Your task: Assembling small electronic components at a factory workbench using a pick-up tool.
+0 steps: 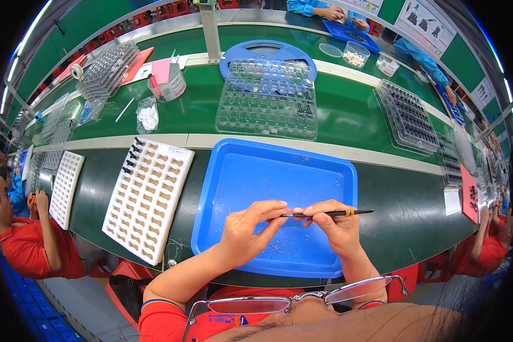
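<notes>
Over the blue tray (268, 176), both hands meet with fingertips close together. My right hand (341, 232) grips a slim black pen-like tool (362, 211) with a yellow band, its dark tail pointing right. My left hand (246, 232) is closed in a pinch at the tool's other end, on something small and dark that the fingers mostly hide. Fine pale shavings or crumbs lie scattered in the tray. Left of it, a white slotted tray (154, 188) holds several small black parts (130, 162) along its far left edge; its other visible slots hold none.
Beyond the blue tray lie clear blister trays (256, 111) and a blue disc (299, 54). Stacked trays of black parts (407, 117) stand right, a round tub (171, 88) and crumpled white tissue (147, 117) left. Co-workers in red (34, 245) sit on either side.
</notes>
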Demonstrator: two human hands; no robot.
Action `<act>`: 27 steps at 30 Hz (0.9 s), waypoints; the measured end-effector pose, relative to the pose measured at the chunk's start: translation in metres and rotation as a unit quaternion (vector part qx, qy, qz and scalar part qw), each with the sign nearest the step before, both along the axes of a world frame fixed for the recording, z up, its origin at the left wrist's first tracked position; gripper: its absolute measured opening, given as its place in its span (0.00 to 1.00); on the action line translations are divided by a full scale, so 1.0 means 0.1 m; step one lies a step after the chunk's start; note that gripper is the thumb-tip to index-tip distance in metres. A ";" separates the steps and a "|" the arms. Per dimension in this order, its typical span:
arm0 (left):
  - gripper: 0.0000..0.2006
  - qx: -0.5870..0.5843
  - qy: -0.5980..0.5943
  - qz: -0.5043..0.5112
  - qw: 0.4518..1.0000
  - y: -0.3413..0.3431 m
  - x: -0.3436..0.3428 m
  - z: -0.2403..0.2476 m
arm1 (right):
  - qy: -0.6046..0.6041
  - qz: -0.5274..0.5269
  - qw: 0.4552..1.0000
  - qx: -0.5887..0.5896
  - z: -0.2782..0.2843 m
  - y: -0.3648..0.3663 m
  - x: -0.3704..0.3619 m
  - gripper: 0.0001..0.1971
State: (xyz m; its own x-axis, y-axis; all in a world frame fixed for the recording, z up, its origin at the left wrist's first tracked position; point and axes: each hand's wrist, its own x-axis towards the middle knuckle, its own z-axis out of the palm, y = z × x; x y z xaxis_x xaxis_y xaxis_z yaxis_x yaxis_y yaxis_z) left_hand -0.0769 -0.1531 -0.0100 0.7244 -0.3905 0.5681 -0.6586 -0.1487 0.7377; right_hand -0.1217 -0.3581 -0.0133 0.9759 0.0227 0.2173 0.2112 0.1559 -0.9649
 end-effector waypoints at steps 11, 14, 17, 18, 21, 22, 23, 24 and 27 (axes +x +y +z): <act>0.09 -0.005 -0.016 -0.038 0.999 0.02 0.05 -0.02 | -0.021 -0.045 0.999 0.008 0.08 -0.09 0.04 0.13; 0.10 0.013 0.006 -0.037 0.999 0.03 0.01 0.00 | 0.007 -0.071 0.997 -0.030 0.11 -0.14 0.09 0.11; 0.15 0.026 0.040 -0.024 0.999 0.01 -0.01 0.02 | 0.041 -0.086 0.993 -0.074 0.07 -0.25 0.15 0.10; 0.18 0.022 0.052 -0.018 0.998 0.00 -0.01 0.03 | 0.069 -0.085 0.990 -0.094 0.05 -0.28 0.16 0.10; 0.22 0.045 0.051 -0.025 0.997 0.02 0.02 0.02 | 0.112 -0.088 0.980 -0.136 -0.07 -0.39 0.23 0.10; 0.22 0.041 0.053 -0.031 0.997 0.02 0.02 0.02 | 0.125 -0.086 0.977 -0.153 -0.10 -0.40 0.26 0.10; 0.21 0.042 0.058 -0.027 0.997 0.03 0.01 0.02 | 0.137 -0.084 0.972 -0.170 -0.12 -0.41 0.27 0.10; 0.21 0.043 0.063 -0.022 0.997 0.03 0.01 0.02 | 0.144 -0.094 0.969 -0.178 -0.14 -0.43 0.28 0.10; 0.21 0.046 0.070 -0.028 0.996 0.02 0.02 0.01 | 0.143 -0.105 0.964 -0.200 -0.19 -0.46 0.30 0.10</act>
State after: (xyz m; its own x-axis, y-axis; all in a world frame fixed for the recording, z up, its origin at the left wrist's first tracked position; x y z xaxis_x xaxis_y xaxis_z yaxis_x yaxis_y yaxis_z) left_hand -0.0754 -0.1512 -0.0086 0.7696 -0.4780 0.4234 -0.5598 -0.1860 0.8075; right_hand -0.0914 -0.4036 -0.0320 0.9867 -0.1555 -0.0471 -0.0864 -0.2568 -0.9626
